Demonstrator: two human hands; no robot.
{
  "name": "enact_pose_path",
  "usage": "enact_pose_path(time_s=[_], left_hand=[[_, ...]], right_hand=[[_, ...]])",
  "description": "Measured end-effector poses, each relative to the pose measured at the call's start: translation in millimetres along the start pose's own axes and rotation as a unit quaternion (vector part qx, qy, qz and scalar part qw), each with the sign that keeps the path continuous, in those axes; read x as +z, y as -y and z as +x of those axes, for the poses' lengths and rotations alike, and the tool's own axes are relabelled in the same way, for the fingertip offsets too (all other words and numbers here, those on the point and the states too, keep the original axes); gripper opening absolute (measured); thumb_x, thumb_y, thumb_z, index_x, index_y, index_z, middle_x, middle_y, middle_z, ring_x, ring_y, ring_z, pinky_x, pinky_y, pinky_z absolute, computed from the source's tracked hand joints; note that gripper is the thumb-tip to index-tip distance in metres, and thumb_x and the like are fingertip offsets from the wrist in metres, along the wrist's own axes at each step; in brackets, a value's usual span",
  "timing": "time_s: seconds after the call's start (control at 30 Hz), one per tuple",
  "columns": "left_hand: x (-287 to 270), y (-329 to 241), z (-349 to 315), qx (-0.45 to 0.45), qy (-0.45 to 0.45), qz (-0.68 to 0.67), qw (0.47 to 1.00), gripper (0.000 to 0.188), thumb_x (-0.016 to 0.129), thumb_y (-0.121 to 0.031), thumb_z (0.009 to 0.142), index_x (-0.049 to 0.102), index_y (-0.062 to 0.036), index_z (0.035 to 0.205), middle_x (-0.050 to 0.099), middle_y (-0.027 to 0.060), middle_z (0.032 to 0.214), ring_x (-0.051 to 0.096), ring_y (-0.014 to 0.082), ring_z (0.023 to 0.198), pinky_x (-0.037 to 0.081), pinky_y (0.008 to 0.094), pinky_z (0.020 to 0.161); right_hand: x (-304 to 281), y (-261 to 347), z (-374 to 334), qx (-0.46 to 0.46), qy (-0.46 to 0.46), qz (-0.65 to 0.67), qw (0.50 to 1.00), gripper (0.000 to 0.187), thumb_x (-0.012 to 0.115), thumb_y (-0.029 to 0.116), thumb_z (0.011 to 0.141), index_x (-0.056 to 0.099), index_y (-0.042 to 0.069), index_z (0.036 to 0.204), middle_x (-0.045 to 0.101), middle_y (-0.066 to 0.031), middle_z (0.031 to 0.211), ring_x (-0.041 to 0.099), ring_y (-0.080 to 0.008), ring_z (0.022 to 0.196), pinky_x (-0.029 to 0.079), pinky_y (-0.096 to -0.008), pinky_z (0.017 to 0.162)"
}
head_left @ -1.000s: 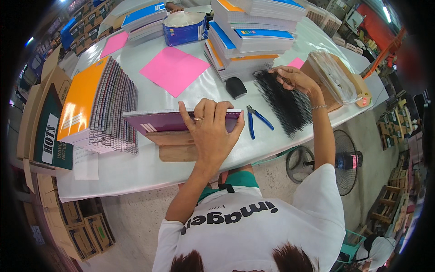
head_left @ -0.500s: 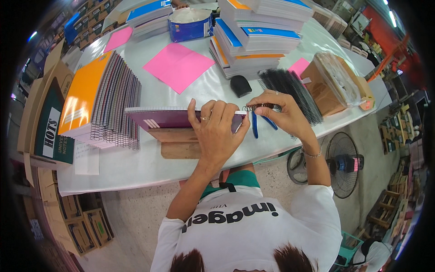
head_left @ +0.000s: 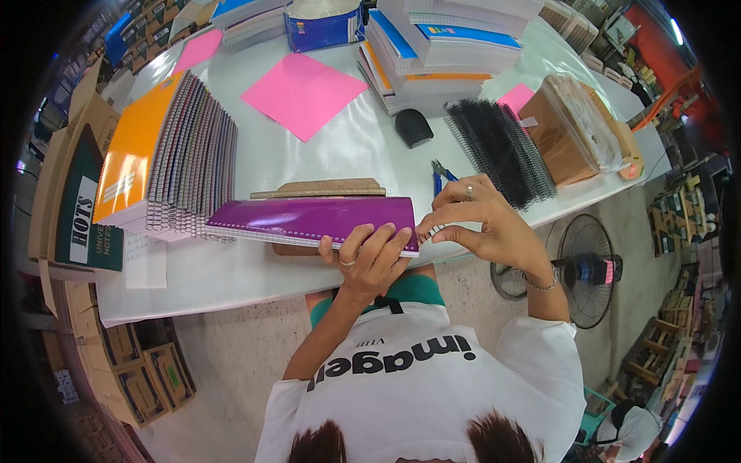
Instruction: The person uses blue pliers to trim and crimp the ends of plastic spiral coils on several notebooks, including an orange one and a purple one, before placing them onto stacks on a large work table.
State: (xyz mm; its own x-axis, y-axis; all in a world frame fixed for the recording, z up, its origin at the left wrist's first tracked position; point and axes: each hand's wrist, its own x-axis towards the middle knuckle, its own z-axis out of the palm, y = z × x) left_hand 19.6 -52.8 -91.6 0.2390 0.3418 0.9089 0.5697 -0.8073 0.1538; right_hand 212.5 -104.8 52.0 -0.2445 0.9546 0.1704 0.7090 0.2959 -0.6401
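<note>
At the near edge of the white surface (head_left: 309, 163), the person's left hand (head_left: 367, 253) was clamped on a purple notebook (head_left: 324, 214), fingers over the cover by its right end. The right hand (head_left: 471, 224) had thumb and forefinger pinched on a wire coil (head_left: 438, 229) at the notebook's right corner; most of the coil was lost behind the fingers, so I couldn't tell whether its tip had entered a hole. The notebook lay tilted, its punched edge toward the person, covering much of a wooden rest (head_left: 324, 187). The left hand hid the last holes, and the right one covered part of the blue-handled pliers (head_left: 438, 177) just beyond.

Between the rest and a pink sheet (head_left: 305, 94) ran a bare strip of the surface. On the left, the notebook's end met the stack of spiral-bound notebooks (head_left: 139, 154) in my view; whether they touched was unclear. To the right, a heap of black coils (head_left: 502, 153) hemmed in the right hand, with a cardboard box (head_left: 556, 143) beside it. Farther back stood tall stacks of books (head_left: 455, 65), cut off at the top.
</note>
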Motion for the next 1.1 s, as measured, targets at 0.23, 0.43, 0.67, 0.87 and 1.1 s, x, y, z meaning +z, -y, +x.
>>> enact_pose_path(time_s=[0.23, 0.43, 0.67, 0.87, 1.1], left_hand=[[-0.1, -1.2, -5.4, 0.000, 0.006, 0.008, 1.000, 0.025, 0.069, -0.036, 0.078, 0.075, -0.0277, 0.101, 0.063, -0.0096, 0.106, 0.051, 0.0130, 0.107, 0.007, 0.0546, 0.114], [1.3, 2.1, 1.0, 0.022, 0.002, 0.028, 0.999, 0.019, 0.070, -0.032, 0.068, 0.071, -0.0300, 0.086, 0.060, -0.0127, 0.096, 0.048, 0.0131, 0.108, 0.003, 0.0526, 0.118], [3.2, 1.9, -4.3, 0.006, -0.007, 0.005, 1.000, 0.028, 0.072, -0.040, 0.076, 0.074, -0.0297, 0.102, 0.063, -0.0111, 0.106, 0.051, 0.0120, 0.109, 0.005, 0.0532, 0.116], [2.0, 1.5, -0.6, 0.007, 0.004, 0.007, 1.000, 0.027, 0.072, -0.039, 0.076, 0.073, -0.0299, 0.101, 0.063, -0.0109, 0.104, 0.051, 0.0118, 0.108, 0.005, 0.0534, 0.116], [3.4, 3.6, 1.6, 0.011, -0.001, 0.008, 1.000, 0.027, 0.073, -0.037, 0.075, 0.073, -0.0283, 0.100, 0.061, -0.0099, 0.105, 0.051, 0.0127, 0.107, 0.008, 0.0540, 0.114]], right_hand=[[3.0, -1.1, -3.2, -0.045, 0.007, -0.030, 0.999, 0.017, 0.072, 0.013, 0.082, 0.074, 0.017, 0.098, 0.057, 0.0003, 0.093, 0.050, -0.0192, 0.090, 0.030, -0.0364, 0.090], [1.4, 0.1, -2.5, -0.073, -0.020, -0.055, 0.996, 0.015, 0.071, 0.011, 0.082, 0.073, 0.018, 0.095, 0.056, 0.0004, 0.092, 0.050, -0.0190, 0.090, 0.030, -0.0375, 0.093], [-0.1, 1.0, -0.3, -0.078, -0.004, -0.050, 0.996, 0.022, 0.072, 0.005, 0.078, 0.074, 0.019, 0.095, 0.054, 0.0004, 0.093, 0.048, -0.0188, 0.087, 0.030, -0.0393, 0.094], [0.6, -0.5, -2.2, -0.088, -0.012, -0.051, 0.995, 0.024, 0.072, 0.003, 0.077, 0.074, 0.020, 0.095, 0.053, 0.0009, 0.092, 0.048, -0.0197, 0.086, 0.029, -0.0416, 0.097], [0.9, -0.9, 0.0, -0.103, -0.021, -0.070, 0.992, 0.022, 0.072, 0.004, 0.078, 0.073, 0.019, 0.094, 0.054, 0.0009, 0.092, 0.048, -0.0189, 0.086, 0.029, -0.0414, 0.098]])
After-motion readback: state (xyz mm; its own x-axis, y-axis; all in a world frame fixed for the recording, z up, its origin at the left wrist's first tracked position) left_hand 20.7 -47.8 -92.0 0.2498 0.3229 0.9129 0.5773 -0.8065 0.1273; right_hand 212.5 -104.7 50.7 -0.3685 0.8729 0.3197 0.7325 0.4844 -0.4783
